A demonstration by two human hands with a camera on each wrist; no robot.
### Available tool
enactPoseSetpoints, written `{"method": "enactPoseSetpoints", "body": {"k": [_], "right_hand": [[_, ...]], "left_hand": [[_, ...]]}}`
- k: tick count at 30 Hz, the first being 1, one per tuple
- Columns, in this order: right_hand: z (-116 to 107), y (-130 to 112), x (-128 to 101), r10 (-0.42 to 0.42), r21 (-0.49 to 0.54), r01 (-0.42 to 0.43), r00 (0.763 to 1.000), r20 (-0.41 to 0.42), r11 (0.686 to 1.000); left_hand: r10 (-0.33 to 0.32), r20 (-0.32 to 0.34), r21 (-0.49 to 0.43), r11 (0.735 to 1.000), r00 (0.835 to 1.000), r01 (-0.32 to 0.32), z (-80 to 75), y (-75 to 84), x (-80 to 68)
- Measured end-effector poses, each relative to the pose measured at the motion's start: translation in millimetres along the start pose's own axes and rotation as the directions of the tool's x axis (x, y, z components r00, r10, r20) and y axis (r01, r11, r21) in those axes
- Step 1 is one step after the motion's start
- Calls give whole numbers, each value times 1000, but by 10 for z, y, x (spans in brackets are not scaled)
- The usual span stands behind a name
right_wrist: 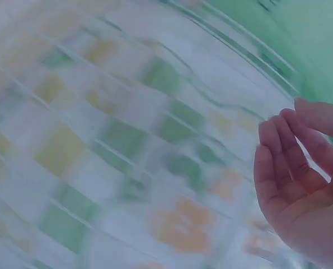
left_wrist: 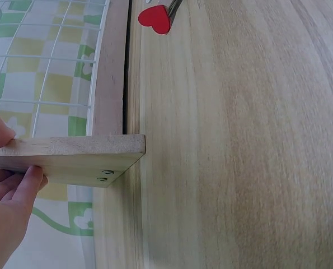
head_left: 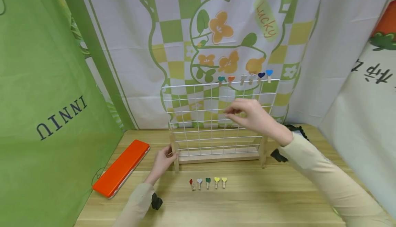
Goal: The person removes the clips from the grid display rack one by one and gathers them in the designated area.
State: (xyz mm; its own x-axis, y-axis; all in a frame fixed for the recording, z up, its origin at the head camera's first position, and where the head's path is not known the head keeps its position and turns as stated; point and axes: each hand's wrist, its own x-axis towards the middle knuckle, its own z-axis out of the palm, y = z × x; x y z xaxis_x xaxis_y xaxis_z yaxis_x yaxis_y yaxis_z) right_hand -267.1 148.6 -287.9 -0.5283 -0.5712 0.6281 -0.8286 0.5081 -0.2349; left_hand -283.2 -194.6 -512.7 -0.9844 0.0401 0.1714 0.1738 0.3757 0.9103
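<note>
A white wire grid rack [head_left: 218,157] with a wooden base and side legs stands on the table. My left hand [head_left: 162,161] grips its left wooden leg [left_wrist: 65,147], thumb on one face and fingers on the other. In front of the grid, my right hand [head_left: 252,115] is raised with fingers loosely bent; nothing shows between them in the right wrist view. Small heart clothespins sit along the top wire: teal [head_left: 221,79], orange [head_left: 231,79], two whitish ones, navy [head_left: 261,75] and blue [head_left: 269,72]. Before the rack lies a row of red [head_left: 191,182], whitish [head_left: 199,181], green [head_left: 208,180] and two yellow clothespins [head_left: 217,179].
A red-orange case [head_left: 122,168] lies on the wooden table [head_left: 247,199] at the left. Behind the rack hangs a patterned curtain [head_left: 173,31], with a green cloth [head_left: 46,82] at the left. A dark item [head_left: 297,131] lies partly behind my right forearm.
</note>
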Motion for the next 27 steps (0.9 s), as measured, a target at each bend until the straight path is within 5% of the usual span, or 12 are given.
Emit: {"method": "enactPoseSetpoints", "body": {"k": [9, 27], "right_hand": [[-628, -49, 604, -21, -91, 7, 988, -151, 996], [-533, 93, 941, 39, -204, -22, 996, 79, 979]], "left_hand": [[14, -3, 13, 1000, 1000, -14, -17, 17, -4], [35, 14, 11, 999, 999, -35, -11, -25, -3]]}}
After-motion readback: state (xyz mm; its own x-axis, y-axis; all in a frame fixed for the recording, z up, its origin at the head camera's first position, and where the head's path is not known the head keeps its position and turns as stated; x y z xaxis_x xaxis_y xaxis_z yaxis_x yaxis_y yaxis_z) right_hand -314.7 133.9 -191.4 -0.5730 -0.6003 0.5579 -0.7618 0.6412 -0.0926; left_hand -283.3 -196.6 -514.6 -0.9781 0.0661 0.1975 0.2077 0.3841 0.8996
